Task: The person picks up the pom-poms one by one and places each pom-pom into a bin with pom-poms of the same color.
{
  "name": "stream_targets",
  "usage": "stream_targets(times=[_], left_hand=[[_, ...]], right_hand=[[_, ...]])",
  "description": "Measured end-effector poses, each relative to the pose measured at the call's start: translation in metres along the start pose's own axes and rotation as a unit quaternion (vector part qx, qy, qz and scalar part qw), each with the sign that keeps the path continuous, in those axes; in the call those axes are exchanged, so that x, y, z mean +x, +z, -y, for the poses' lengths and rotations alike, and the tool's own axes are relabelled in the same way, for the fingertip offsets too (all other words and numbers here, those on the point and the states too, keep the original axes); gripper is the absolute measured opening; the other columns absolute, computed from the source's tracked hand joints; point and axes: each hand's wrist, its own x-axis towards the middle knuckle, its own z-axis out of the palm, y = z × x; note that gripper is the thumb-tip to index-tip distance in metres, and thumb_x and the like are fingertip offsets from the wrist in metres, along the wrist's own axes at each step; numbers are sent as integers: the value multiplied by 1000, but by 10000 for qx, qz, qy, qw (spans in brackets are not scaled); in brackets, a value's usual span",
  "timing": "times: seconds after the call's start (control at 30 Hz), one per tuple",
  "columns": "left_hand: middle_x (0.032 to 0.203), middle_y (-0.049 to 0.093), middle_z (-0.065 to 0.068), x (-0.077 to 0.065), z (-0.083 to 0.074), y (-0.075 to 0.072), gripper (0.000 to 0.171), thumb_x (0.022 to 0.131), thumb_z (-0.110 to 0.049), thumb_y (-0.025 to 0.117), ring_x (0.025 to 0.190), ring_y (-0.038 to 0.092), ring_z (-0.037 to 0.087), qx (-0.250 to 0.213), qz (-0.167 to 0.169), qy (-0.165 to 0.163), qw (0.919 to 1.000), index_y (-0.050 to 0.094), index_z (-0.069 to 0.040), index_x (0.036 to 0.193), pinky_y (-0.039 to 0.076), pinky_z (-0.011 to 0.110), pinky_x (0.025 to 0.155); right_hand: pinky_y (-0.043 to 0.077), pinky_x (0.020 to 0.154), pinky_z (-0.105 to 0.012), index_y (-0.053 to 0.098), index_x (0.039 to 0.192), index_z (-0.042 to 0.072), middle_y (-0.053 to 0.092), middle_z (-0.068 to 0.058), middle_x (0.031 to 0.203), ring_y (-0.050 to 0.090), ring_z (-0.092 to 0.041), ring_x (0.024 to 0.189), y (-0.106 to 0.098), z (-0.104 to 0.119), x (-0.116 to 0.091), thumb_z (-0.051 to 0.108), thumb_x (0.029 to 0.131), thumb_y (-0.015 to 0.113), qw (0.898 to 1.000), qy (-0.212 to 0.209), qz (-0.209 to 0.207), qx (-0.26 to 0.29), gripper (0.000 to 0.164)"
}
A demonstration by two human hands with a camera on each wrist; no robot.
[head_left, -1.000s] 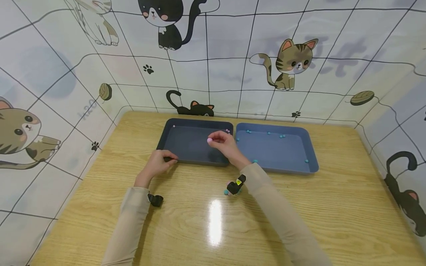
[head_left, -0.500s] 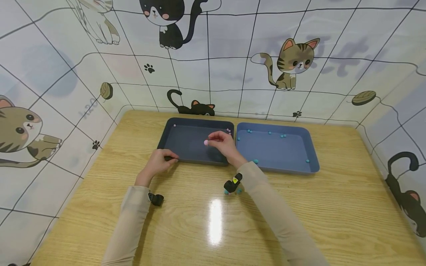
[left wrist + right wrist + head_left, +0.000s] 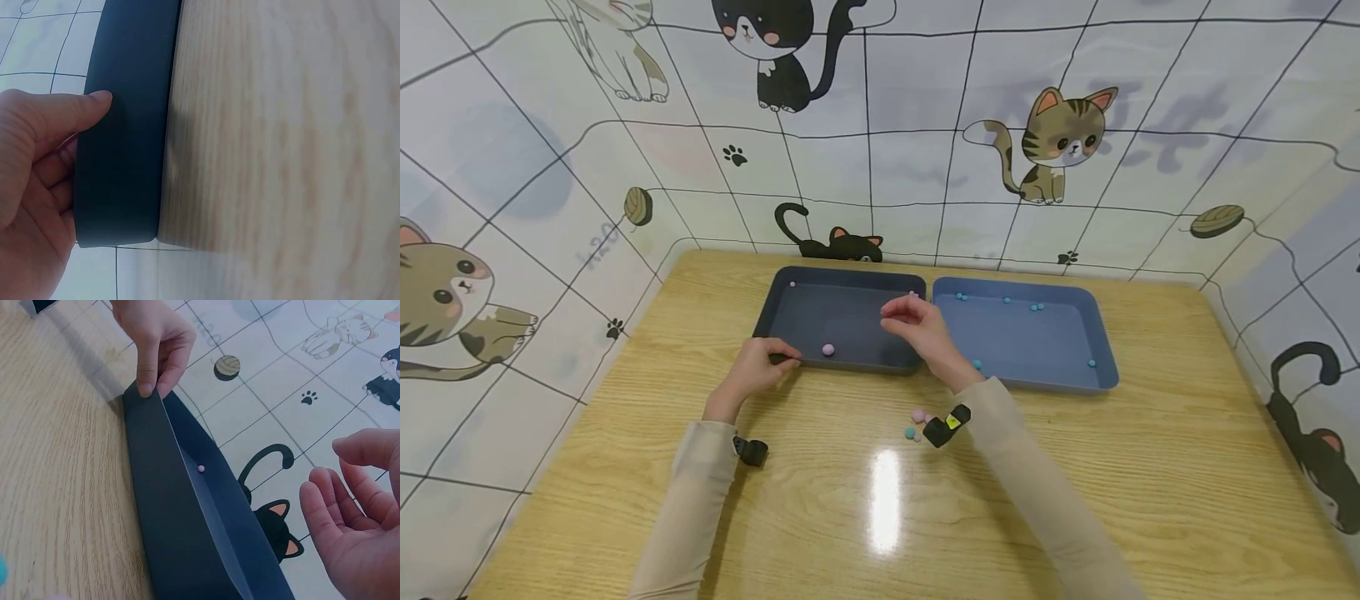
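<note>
Fingers of the left hand (image 3: pixel 752 371) pinch the near left corner of the dark tray (image 3: pixel 805 321), the right hand (image 3: pixel 921 327) hovers relaxed and empty above its right end, and a pink ball (image 3: pixel 828 350) lies inside near the front wall.

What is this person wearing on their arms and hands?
Both arms wear long beige sleeves down to the wrists. The left hand and right hand are bare, with no gloves. A small black device is strapped at the left wrist, another, with a yellow-green mark, at the right.
</note>
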Motion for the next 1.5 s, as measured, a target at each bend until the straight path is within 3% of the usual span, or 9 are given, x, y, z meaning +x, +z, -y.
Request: stream_targets(times=[0.3,0.6,0.8,0.93,1.13,1.3,1.5], left_hand=[[82,70,11,0,5,2,6,80,1,70,78,66,25,-13,26,5,10000,74,0,84,53,41,72],[81,70,11,0,3,1,6,80,3,70,77,66,26,-14,3,74,10000,74,1,83,54,41,72],[81,70,12,-1,2,1,4,80,3,71,76,66,27,-138,-18,219,9997,74,2,83,54,41,71],[82,70,11,0,3,1,6,80,3,70,77,66,26,-164,38,157,9997,74,1,84,54,40,71],[81,70,11,0,5,1,7,79,4,70,76,66,25,-156,54,155,9997,74,1,84,54,39,70],[82,70,11,1,4,1,7,79,3,70,76,66,25,-155,59,173,9997,74,0,84,54,38,69],[82,70,11,1,4,1,6,80,4,70,77,66,25,-138,56,132,9998,74,1,84,54,39,70]], right_hand=[[50,76,-23,59,102,-10,58,-28,104,60,-10,85,-16,12,-35,-4,87,63,9979,-312,526,-201,18],[49,74,-24,60,102,-7,61,-17,99,58,-15,86,-24,9,-58,2,88,64,9964,-189,747,-349,17],[50,79,-24,59,101,-10,59,-27,101,59,-17,86,-25,0,-72,1,87,64,9949,-135,891,-454,19],[49,80,-24,59,100,-10,58,-30,100,59,-17,86,-28,-7,-79,0,87,64,9941,-78,959,-501,17],[49,77,-24,59,101,-10,62,-17,94,58,-20,85,-31,-15,-86,0,85,65,9924,287,951,-730,20],[50,75,-22,57,103,-12,61,-20,93,58,-18,84,-34,-24,-89,-3,84,64,9907,465,1053,-730,22],[53,70,-23,57,103,-14,59,-28,94,60,-19,81,-35,-38,-91,-7,81,66,9893,305,1247,-698,25]])
